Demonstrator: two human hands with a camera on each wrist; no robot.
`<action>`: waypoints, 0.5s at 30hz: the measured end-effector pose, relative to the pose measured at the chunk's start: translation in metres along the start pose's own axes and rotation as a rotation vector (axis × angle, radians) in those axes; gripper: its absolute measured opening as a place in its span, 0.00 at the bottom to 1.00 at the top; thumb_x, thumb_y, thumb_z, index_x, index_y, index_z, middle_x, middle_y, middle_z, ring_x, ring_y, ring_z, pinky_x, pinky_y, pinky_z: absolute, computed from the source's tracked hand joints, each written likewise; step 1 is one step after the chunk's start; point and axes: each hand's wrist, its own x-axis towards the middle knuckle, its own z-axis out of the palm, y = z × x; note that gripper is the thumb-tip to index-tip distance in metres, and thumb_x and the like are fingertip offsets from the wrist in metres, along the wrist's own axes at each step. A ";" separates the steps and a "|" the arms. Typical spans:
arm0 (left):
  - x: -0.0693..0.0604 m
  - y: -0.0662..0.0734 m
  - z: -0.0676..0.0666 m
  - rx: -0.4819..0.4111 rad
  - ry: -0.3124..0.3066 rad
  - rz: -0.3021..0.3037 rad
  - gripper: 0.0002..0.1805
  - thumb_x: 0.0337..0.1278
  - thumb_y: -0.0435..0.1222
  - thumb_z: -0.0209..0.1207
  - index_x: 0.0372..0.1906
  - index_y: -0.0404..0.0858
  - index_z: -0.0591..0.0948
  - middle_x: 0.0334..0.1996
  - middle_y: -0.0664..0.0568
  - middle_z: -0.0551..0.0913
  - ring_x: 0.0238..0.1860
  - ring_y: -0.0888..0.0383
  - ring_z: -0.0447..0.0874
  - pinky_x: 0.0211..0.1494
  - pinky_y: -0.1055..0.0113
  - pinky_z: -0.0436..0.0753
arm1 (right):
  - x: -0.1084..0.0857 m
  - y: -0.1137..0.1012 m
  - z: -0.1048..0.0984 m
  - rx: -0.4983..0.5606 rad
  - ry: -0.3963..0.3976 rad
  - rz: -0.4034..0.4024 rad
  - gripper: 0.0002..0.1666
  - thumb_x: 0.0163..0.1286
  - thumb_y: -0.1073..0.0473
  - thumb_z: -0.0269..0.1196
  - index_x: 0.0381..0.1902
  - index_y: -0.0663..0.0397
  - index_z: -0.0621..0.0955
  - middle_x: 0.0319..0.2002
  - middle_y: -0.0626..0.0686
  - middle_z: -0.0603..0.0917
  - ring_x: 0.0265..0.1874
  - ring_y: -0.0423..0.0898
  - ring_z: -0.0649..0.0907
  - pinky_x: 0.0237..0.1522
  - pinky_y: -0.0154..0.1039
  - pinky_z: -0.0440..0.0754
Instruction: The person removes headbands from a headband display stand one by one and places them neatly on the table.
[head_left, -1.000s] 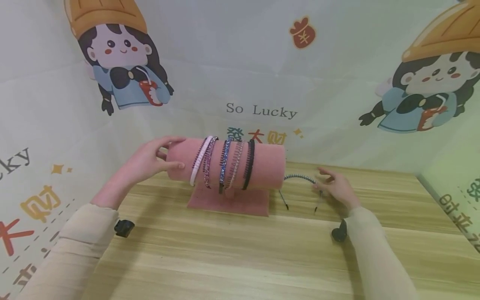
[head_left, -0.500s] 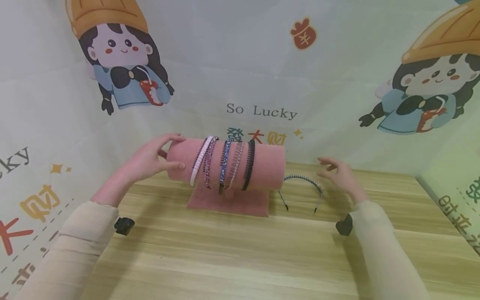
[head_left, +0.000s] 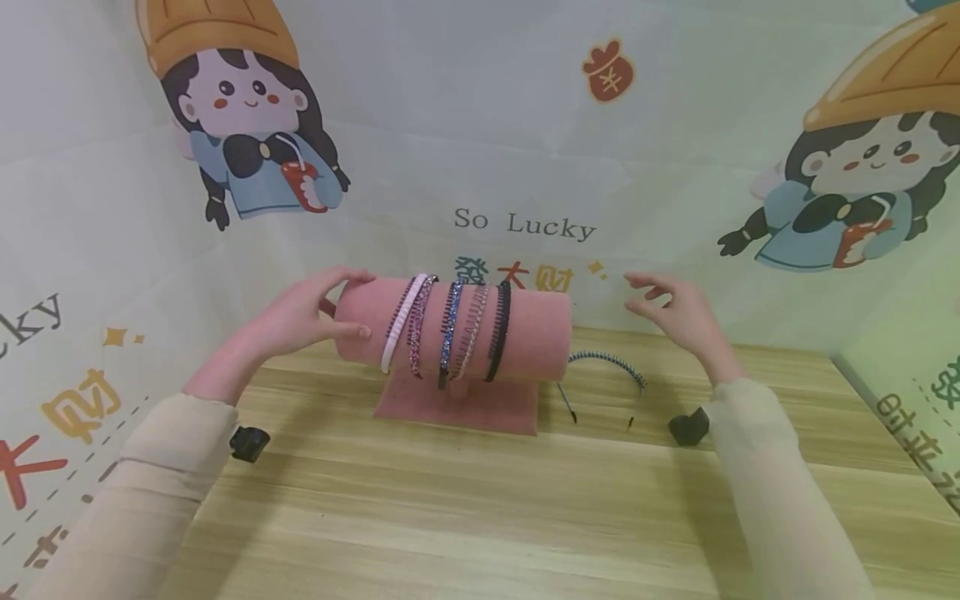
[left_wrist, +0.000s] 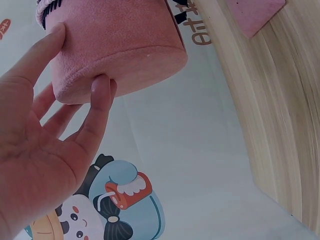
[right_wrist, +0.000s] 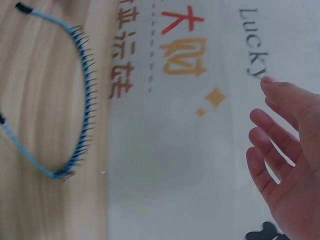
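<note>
The left grip holds the plush roll by its left end; the right grip is relaxed and wide, holding nothing, near the blue band on the desk by the roll's right end. That band should be light and springy (its teeth may snag); its smooth arms suit pinching. Cloth crowds behind; room lies in front.

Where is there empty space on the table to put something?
The biggest bare patch is tabletop in front of the pink base, between the left sleeve and right sleeve. Another lies between the right sleeve and the printed cloth. Crowded: the pink roll, where five headbands sit close together.
</note>
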 end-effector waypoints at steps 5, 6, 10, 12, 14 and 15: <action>0.000 0.000 0.000 -0.008 -0.009 -0.005 0.41 0.57 0.47 0.68 0.74 0.46 0.64 0.73 0.43 0.65 0.53 0.43 0.81 0.55 0.46 0.80 | 0.006 -0.021 -0.005 0.007 0.025 -0.052 0.26 0.71 0.56 0.63 0.65 0.54 0.76 0.62 0.61 0.79 0.55 0.59 0.78 0.52 0.52 0.76; 0.000 0.001 0.000 -0.010 -0.010 -0.010 0.41 0.57 0.47 0.68 0.74 0.46 0.64 0.73 0.44 0.65 0.54 0.43 0.81 0.55 0.47 0.80 | 0.007 -0.025 -0.005 0.001 0.027 -0.052 0.26 0.71 0.56 0.63 0.65 0.53 0.76 0.62 0.60 0.80 0.55 0.57 0.78 0.52 0.52 0.77; -0.002 0.002 0.000 -0.024 -0.012 -0.017 0.41 0.58 0.47 0.68 0.74 0.47 0.63 0.73 0.44 0.64 0.54 0.43 0.80 0.54 0.47 0.80 | 0.008 -0.045 -0.006 -0.009 0.032 -0.046 0.25 0.71 0.54 0.63 0.65 0.49 0.77 0.62 0.57 0.80 0.56 0.54 0.78 0.53 0.51 0.78; -0.002 0.002 0.000 -0.028 -0.013 -0.018 0.41 0.58 0.47 0.68 0.74 0.47 0.63 0.73 0.44 0.64 0.54 0.44 0.80 0.54 0.47 0.80 | 0.008 -0.055 -0.005 -0.013 0.044 -0.049 0.24 0.71 0.54 0.63 0.64 0.48 0.78 0.61 0.56 0.81 0.55 0.54 0.78 0.53 0.51 0.79; -0.003 0.002 0.000 -0.029 -0.013 -0.012 0.41 0.58 0.46 0.67 0.74 0.46 0.63 0.73 0.44 0.64 0.54 0.44 0.80 0.54 0.47 0.80 | 0.008 -0.064 -0.004 -0.005 0.061 -0.063 0.24 0.71 0.54 0.62 0.64 0.49 0.78 0.61 0.56 0.81 0.55 0.54 0.79 0.52 0.50 0.80; -0.003 0.002 0.000 -0.027 -0.012 -0.010 0.41 0.58 0.46 0.67 0.74 0.46 0.63 0.73 0.44 0.64 0.54 0.44 0.80 0.54 0.47 0.80 | 0.008 -0.068 -0.003 -0.006 0.071 -0.073 0.24 0.72 0.54 0.62 0.64 0.49 0.78 0.61 0.56 0.81 0.55 0.54 0.79 0.52 0.50 0.80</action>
